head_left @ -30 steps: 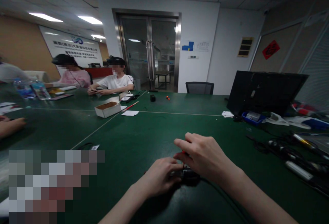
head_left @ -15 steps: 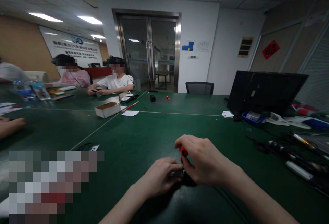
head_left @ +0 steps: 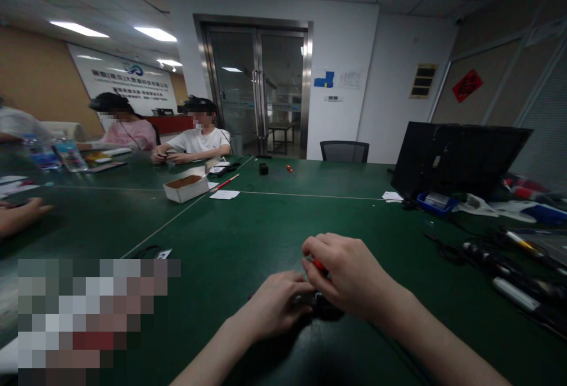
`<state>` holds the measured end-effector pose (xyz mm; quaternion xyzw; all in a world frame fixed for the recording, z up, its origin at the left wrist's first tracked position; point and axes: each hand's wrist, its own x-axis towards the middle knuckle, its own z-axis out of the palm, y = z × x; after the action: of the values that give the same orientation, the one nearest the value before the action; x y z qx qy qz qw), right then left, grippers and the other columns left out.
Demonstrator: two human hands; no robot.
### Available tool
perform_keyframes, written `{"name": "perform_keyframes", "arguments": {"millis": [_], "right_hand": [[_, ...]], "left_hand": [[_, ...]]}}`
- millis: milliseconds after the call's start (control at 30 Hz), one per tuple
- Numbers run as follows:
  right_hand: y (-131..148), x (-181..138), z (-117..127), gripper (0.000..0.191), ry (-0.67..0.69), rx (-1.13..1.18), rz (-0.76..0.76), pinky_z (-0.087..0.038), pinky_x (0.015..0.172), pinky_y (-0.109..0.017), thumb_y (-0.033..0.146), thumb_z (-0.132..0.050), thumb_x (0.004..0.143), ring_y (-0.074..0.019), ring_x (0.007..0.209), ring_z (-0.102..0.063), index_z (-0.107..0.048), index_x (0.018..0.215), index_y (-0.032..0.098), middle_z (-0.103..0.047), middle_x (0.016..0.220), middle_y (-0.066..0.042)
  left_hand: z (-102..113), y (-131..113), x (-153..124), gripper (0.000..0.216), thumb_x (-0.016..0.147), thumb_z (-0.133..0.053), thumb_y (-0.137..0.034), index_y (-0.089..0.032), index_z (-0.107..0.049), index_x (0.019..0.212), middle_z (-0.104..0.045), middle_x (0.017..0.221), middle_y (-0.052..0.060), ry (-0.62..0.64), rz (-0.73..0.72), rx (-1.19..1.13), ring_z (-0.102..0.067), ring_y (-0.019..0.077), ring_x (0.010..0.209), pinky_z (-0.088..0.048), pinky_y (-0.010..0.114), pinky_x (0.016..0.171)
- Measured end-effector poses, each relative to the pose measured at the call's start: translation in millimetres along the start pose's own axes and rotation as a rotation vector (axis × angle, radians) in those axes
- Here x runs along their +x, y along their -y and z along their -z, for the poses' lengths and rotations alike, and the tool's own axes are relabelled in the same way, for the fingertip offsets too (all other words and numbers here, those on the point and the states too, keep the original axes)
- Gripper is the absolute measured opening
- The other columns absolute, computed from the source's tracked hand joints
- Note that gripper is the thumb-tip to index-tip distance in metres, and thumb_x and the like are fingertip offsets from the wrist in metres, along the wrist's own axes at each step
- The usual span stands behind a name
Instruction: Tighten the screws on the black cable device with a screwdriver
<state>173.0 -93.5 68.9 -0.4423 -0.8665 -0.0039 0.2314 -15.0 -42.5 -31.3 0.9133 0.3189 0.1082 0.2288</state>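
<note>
A small black device (head_left: 319,305) lies on the green table (head_left: 248,232) just in front of me. My left hand (head_left: 277,306) is curled round its left side and holds it down. My right hand (head_left: 349,273) is closed round a small screwdriver with a red handle (head_left: 319,265), held upright with its tip down on the black device. Only a sliver of the red handle shows between my fingers; the tip is hidden.
A dark monitor (head_left: 456,158) stands at the right, with cables and tools (head_left: 509,268) in front of it. A white box (head_left: 186,188), a paper slip (head_left: 224,195) and a red screwdriver (head_left: 290,169) lie farther off. Two people sit at the far left; another person's hand (head_left: 20,216) rests at the left edge.
My right hand has closed tighter over the red handle and sunk a little toward the black device. My left hand has stayed put. The hand at the left edge shifted slightly.
</note>
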Motion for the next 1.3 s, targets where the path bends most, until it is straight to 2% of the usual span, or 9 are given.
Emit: {"name": "perform_keyframes", "arguments": {"millis": [100,200,400,633,733,833,1000,1133,1300], "right_hand": [[2,-1,2,0.024,0.039,-0.14,-0.043,-0.027,0.06,-0.03,0.039,-0.053,0.101,-0.0191,0.071,-0.062,-0.061,0.09,0.019,-0.07,0.08,-0.005],[2,0,4,0.024,0.115,-0.148,-0.095,-0.025,0.058,-0.03,0.044,-0.06,0.098,-0.0202,0.069,-0.066,-0.062,0.092,0.02,-0.073,0.079,-0.004],[-1,0,2,0.015,0.099,-0.107,-0.126,-0.027,0.06,-0.028,0.029,-0.067,0.091,-0.0202,0.077,-0.068,-0.06,0.1,0.02,-0.074,0.089,-0.004],[-7,-2,13,0.012,0.138,-0.044,0.047,-0.031,0.061,-0.026,0.018,-0.059,0.092,-0.0166,0.079,-0.061,-0.06,0.104,0.02,-0.067,0.097,-0.004],[-9,-4,19,0.016,0.184,0.031,0.091,-0.033,0.062,-0.025,0.013,-0.057,0.091,-0.0145,0.078,-0.057,-0.06,0.105,0.021,-0.065,0.101,-0.003],[-11,-4,20,0.016,0.204,0.191,0.085,-0.036,0.064,-0.023,0.008,-0.064,0.084,-0.0122,0.077,-0.053,-0.059,0.094,0.019,-0.063,0.094,0.0],[-11,1,12,0.021,0.184,0.425,0.01,-0.037,0.062,-0.021,0.02,-0.072,0.088,-0.0097,0.067,-0.05,-0.056,0.074,0.019,-0.057,0.073,0.004],[-7,4,6,0.011,0.097,0.303,-0.049,-0.036,0.064,-0.023,0.018,-0.057,0.096,-0.0109,0.068,-0.053,-0.059,0.086,0.019,-0.062,0.076,0.002],[-2,2,6,0.003,0.023,-0.012,-0.022,-0.032,0.064,-0.027,0.02,-0.059,0.091,-0.0147,0.071,-0.056,-0.059,0.093,0.018,-0.067,0.083,-0.002]], "left_hand": [[1,-1,0,0.025,0.087,-0.065,-0.02,-0.024,-0.072,0.111,-0.073,0.115,0.005,0.01,0.007,-0.005,-0.067,0.0253,0.103,-0.051,0.033,0.091],[4,-3,0,0.02,0.087,-0.066,-0.021,-0.023,-0.073,0.106,-0.073,0.112,0.004,-0.004,0.024,-0.003,-0.067,0.0245,0.099,-0.051,0.033,0.09],[7,-6,1,0.023,0.087,-0.063,-0.018,-0.025,-0.074,0.107,-0.072,0.114,0.004,0.035,-0.013,0.027,-0.066,0.0247,0.103,-0.05,0.032,0.089],[5,-5,1,0.02,0.089,-0.064,-0.021,-0.025,-0.073,0.106,-0.072,0.112,0.004,0.032,0.014,0.057,-0.067,0.0244,0.099,-0.051,0.031,0.085],[5,-4,2,0.024,0.089,-0.064,-0.022,-0.027,-0.073,0.11,-0.071,0.114,0.004,0.039,0.015,0.067,-0.066,0.0247,0.101,-0.05,0.032,0.088],[5,-4,2,0.024,0.088,-0.064,-0.022,-0.027,-0.073,0.11,-0.071,0.114,0.004,0.043,0.011,0.064,-0.065,0.0242,0.101,-0.05,0.031,0.089],[7,-5,1,0.018,0.088,-0.063,-0.024,-0.022,-0.073,0.103,-0.071,0.111,0.006,0.026,0.026,0.037,-0.065,0.0248,0.099,-0.05,0.03,0.084],[6,-5,0,0.023,0.089,-0.063,-0.023,-0.024,-0.073,0.11,-0.071,0.113,0.006,0.035,0.03,0.038,-0.065,0.0253,0.1,-0.05,0.032,0.087],[4,-3,0,0.026,0.091,-0.064,-0.024,-0.026,-0.072,0.115,-0.071,0.118,0.006,0.028,0.023,0.031,-0.065,0.0263,0.106,-0.049,0.034,0.092]]}}
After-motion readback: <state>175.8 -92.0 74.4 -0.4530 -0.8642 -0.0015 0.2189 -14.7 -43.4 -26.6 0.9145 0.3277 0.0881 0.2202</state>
